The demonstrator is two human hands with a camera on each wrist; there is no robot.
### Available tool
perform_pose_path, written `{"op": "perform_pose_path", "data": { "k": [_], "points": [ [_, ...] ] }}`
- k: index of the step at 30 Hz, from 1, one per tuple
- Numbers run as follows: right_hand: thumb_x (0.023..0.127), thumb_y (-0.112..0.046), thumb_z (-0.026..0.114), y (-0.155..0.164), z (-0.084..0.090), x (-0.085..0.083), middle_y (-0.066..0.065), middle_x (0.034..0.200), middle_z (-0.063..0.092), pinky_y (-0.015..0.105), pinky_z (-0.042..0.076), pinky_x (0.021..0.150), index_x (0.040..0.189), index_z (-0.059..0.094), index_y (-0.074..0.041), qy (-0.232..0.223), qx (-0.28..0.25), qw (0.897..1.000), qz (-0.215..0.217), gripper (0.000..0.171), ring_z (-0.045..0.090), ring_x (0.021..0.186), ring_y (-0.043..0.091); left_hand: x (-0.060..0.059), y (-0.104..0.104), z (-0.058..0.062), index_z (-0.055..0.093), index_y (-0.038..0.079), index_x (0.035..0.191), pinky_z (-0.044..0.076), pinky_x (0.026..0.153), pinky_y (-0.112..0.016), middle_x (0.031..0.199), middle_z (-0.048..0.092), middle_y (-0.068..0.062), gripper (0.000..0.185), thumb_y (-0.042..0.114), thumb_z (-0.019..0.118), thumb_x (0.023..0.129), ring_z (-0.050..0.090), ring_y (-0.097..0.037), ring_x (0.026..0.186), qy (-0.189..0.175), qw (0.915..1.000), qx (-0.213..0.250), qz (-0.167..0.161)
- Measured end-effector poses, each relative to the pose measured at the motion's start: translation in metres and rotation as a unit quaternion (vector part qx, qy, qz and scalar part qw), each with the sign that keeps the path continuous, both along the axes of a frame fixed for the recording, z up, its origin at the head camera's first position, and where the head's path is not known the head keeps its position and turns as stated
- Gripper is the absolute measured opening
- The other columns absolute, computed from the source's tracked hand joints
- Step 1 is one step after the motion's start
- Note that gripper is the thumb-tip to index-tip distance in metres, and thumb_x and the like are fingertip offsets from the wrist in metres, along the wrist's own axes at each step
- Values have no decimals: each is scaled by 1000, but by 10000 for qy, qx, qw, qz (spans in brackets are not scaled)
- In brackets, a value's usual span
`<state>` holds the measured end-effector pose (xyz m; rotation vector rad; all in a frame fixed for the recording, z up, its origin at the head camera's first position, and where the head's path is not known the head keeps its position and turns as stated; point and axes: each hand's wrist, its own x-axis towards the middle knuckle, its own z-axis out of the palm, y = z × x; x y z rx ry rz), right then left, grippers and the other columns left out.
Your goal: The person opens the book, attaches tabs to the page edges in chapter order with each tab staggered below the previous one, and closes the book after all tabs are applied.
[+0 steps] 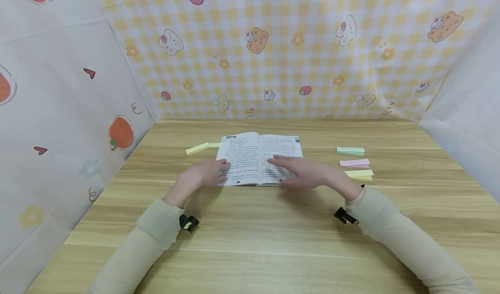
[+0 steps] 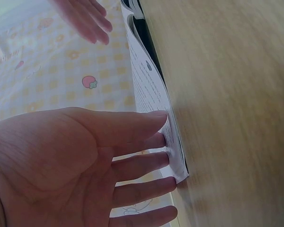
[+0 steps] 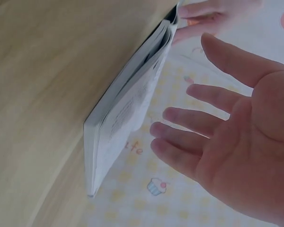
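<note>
Book (image 1: pixel 259 157) lies open near the middle of the tabletop (image 1: pixel 273 242). Left hand (image 1: pixel 203 174) presses its left page with flat fingers. Right hand (image 1: pixel 302 170) floats open just above. Best to press gently, so pages stay flat.

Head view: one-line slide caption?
Left hand touches open book on wooden table; right hand open above the right page.

- A thin paperback book (image 1: pixel 259 158) with white pages of small printed text lies open and flat on the wooden table, spine running away from the person.
- Its left page's outer edge lies under the left hand's (image 1: pixel 205 174) fingertips (image 2: pixel 157 142).
- Its right page lies just beneath the right hand's (image 1: pixel 306 171) straight fingers, which hover slightly apart from the paper.
</note>
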<state>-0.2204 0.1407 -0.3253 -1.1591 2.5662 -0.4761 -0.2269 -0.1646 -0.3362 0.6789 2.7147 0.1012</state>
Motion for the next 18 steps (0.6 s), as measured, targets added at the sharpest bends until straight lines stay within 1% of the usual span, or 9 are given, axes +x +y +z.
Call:
{"op": "perform_pose_path", "data": {
  "k": [4,10,13,18],
  "points": [
    [98,-33,67,6,0,-3,23,163,22,56,25,117,160,28,-8,-66,186,9997,-147,77,23,149,40,0,-1,-1,42,1,152,28,118,-51,160,30,-22,54,19,55,103,33,-43,144,12,10000,12,54],
    [97,-35,69,14,-1,-7,22,165,15,59,20,118,161,23,-9,-370,317,9979,-433,83,14,151,41,0,-1,0,42,2,152,28,117,-52,160,30,-21,53,19,54,103,33,-42,144,6,10000,-29,86],
    [95,-35,71,17,-2,-10,23,165,15,59,19,119,161,22,-9,-427,419,9967,-550,87,13,151,42,0,0,0,42,1,152,27,118,-52,160,30,-21,53,19,54,103,33,-42,144,-14,9999,-36,103],
    [91,-38,75,22,-3,-14,26,164,17,58,18,119,161,23,-7,-353,741,9937,-767,92,15,150,44,1,0,1,42,1,152,28,117,-52,160,30,-21,53,19,54,103,33,-42,144,-11,9999,-48,97]
  ]
}}
